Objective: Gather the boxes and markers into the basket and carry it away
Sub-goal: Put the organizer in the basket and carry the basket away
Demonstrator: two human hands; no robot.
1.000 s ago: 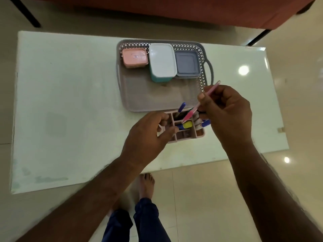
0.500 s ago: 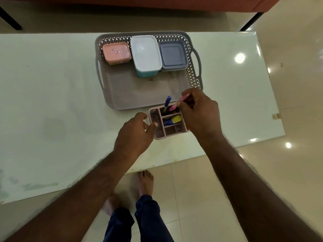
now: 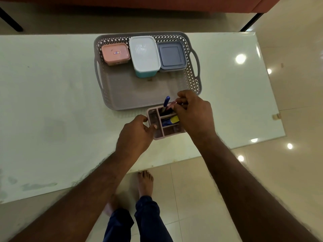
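The left hand (image 3: 135, 135) grips the near-left corner of the pink caddy (image 3: 158, 131), thumb on its rim, fingers curled round the outside wall. The right hand (image 3: 193, 113) is curled over the caddy's far side, fingertips pinching a pink marker (image 3: 172, 104) down into a compartment (most of it is hidden). A blue marker (image 3: 165, 103) stands beside it; a yellow-capped one (image 3: 172, 120) lies in the middle slot.

The caddy touches the near edge of the grey basket (image 3: 139, 95), which holds three boxes along its far wall: pink (image 3: 115, 54), white (image 3: 144, 55), grey-blue (image 3: 172, 55).

All sits on a pale glossy table (image 3: 52, 102); beige floor tiles (image 3: 297, 84) reflect ceiling lights.
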